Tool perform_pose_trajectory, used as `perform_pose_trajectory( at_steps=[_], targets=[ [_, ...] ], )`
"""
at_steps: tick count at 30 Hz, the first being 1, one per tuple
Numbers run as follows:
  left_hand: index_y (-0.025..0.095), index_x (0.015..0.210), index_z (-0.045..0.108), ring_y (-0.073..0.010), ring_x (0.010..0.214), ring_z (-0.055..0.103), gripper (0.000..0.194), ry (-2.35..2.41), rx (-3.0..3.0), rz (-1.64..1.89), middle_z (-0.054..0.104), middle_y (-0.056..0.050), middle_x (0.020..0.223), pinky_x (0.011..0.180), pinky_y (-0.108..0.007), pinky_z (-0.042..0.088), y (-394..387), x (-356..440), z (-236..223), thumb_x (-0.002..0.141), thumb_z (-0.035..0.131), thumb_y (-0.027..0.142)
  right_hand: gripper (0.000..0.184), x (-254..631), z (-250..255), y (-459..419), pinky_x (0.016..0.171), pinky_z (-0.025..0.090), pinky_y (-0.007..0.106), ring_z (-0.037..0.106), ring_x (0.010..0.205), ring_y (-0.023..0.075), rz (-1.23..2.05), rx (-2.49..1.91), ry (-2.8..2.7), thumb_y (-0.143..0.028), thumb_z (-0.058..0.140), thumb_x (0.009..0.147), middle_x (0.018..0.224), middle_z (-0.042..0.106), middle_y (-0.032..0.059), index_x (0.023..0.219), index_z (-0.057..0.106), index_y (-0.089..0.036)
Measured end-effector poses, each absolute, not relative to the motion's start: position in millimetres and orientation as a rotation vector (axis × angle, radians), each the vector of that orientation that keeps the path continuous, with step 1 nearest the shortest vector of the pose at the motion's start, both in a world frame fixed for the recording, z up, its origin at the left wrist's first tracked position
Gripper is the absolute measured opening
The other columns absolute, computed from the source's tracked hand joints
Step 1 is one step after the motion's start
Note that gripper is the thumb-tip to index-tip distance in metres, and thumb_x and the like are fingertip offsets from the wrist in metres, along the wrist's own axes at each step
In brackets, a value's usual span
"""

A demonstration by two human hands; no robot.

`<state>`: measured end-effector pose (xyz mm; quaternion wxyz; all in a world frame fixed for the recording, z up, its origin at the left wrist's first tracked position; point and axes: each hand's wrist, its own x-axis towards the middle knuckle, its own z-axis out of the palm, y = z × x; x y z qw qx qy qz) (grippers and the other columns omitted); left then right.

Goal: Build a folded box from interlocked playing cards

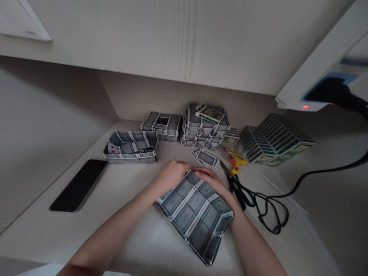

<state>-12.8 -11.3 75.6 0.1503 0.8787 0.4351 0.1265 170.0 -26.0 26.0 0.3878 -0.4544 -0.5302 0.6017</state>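
Note:
An open tray-like box made of playing cards point(192, 207), with grey patterned backs, lies tilted towards me on the desk's near part. At its far left corner my left hand point(175, 173) is closed, fingers bent and pinching the edge. My right hand point(209, 178) holds the far right edge, its fingers laid over the rim and the forearm along the box's right side. The two hands nearly touch. What lies under the fingertips is hidden. Just beyond the hands, several loose playing cards point(206, 157) are spread face down.
Behind stand an open card box point(130, 147), a card box with a square hole point(161, 125) and stacked card boxes point(204, 126). To the right are a yellow glue gun point(238, 163), black-handled scissors point(237, 189), a cable point(276, 197) and card packs point(276, 140). A phone point(79, 186) lies left.

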Motion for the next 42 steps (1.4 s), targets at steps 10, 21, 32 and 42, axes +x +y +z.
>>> perform_pose_trajectory(
  at_steps=[10,21,32,42],
  targets=[
    [0.019,0.095,0.062,-0.0127,0.081,0.061,0.022,1.261,2.075,0.656,0.067,0.000,0.092,0.071,-0.020,0.044,-16,-32,63,0.079,0.048,0.025,0.033,169,30,-26,0.084,0.041,0.036,0.059,0.090,0.0226,1.562,-1.152,-1.301,-0.043,0.065,0.063,0.093,0.068,0.0024,0.089,0.069,-0.023],
    [0.018,0.086,0.065,-0.0147,0.073,0.063,0.026,1.331,2.356,0.490,0.069,-0.004,0.082,0.065,-0.021,0.042,-20,-19,71,0.084,0.039,0.021,0.034,168,27,-30,0.090,0.039,0.039,0.059,0.095,0.0244,1.553,-1.152,-1.266,-0.043,0.066,0.063,0.092,0.069,0.0025,0.091,0.069,-0.022],
    [0.019,0.101,0.058,-0.0156,0.089,0.060,0.025,1.305,2.326,0.531,0.065,-0.004,0.098,0.077,-0.022,0.044,-9,-9,78,0.081,0.043,0.023,0.033,171,23,-27,0.089,0.040,0.039,0.058,0.096,0.0247,1.447,-1.155,-1.178,-0.043,0.065,0.064,0.095,0.068,0.0035,0.089,0.069,-0.022],
    [0.016,0.084,0.059,-0.0206,0.077,0.062,0.022,1.431,2.536,0.184,0.066,-0.010,0.082,0.064,-0.027,0.042,-9,-12,73,0.082,0.038,0.022,0.026,166,31,-35,0.069,0.045,0.032,0.060,0.070,0.0188,1.377,-1.192,-1.217,-0.043,0.060,0.068,0.071,0.068,0.0019,0.074,0.070,-0.019]
  ],
)
